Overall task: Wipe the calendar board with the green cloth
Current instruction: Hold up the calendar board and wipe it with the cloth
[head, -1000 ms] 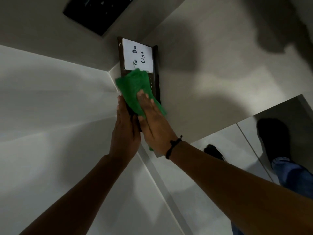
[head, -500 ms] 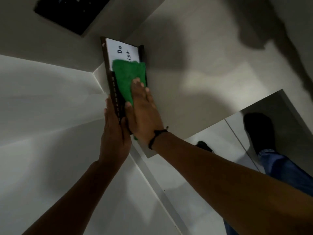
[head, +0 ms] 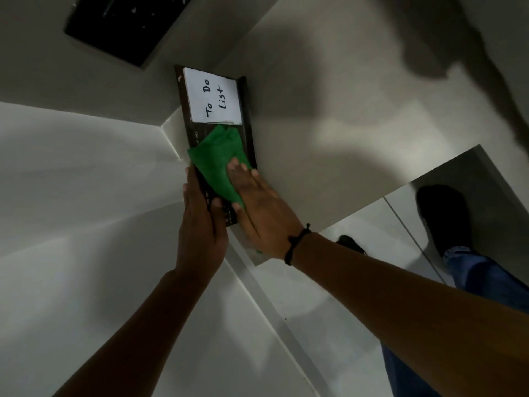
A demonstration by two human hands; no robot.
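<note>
On pale table [head: 343, 156], dark calendar board [head: 248, 116]

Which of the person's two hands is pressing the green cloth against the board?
The right hand, the one with the black wrist band, lies flat on the green cloth. The left hand only grips the calendar board edge.

There is a single view, from a wide-angle camera worn on the person's head. It looks forward and steeply down along both outstretched forearms, so the arms enter from the bottom edge and run away toward the centre. The board [head: 217, 133] sits near the middle of the frame, just past the left hand [head: 200, 224] and right hand [head: 257, 213], close to the lens. The person's leg [head: 486, 279] shows far down at the right edge. Straight edges bend toward the frame's borders. No second view shares the scene.
</note>
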